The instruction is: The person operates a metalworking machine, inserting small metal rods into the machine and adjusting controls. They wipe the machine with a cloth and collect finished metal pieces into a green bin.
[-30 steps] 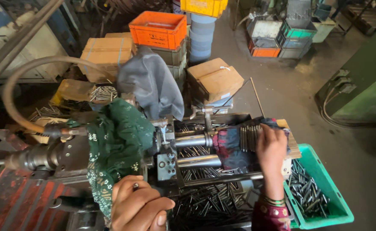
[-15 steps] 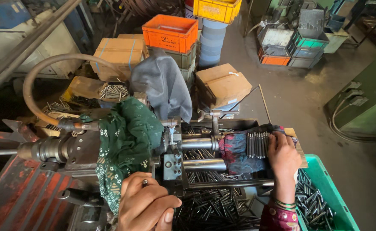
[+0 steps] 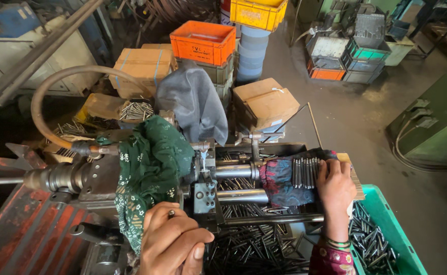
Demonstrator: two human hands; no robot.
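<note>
steel pins (image 3: 305,172) lie in a row on patterned cloth at machine's (image 3: 203,178) right end | right hand (image 3: 335,186) rests on them, fingers curled, grip unclear | left hand (image 3: 172,244) closed on lever (image 3: 99,233) | step: feeding, judged | next: one pin aligned to spindle (image 3: 236,170)

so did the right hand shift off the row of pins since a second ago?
No. The right hand stays on the row of metal pins atop the patterned cloth; only the camera moved.
</note>
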